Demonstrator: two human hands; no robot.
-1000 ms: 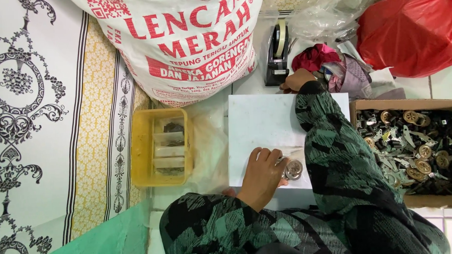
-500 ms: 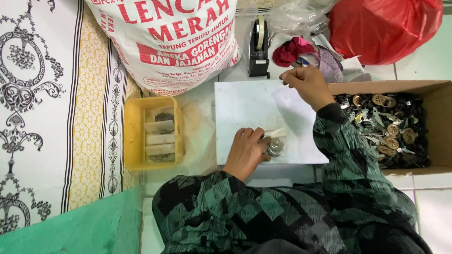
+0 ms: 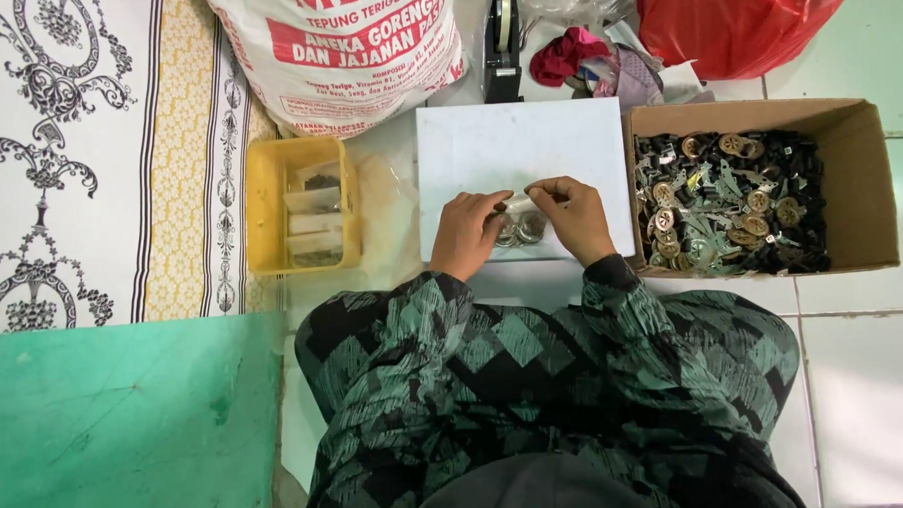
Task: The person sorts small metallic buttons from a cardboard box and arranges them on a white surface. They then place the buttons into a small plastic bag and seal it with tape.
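1. We see sleeves: dark green/black diamond check.
2. Tub: yellow.
3. Sack: white w/ red panel.
4. Board: plain white.
5. Box: brown cardboard; bits inside brass-gold & black.
6. Bag: red.
7. Cloth: white w/ black scrolls, yellow band.
8. Mat: green.
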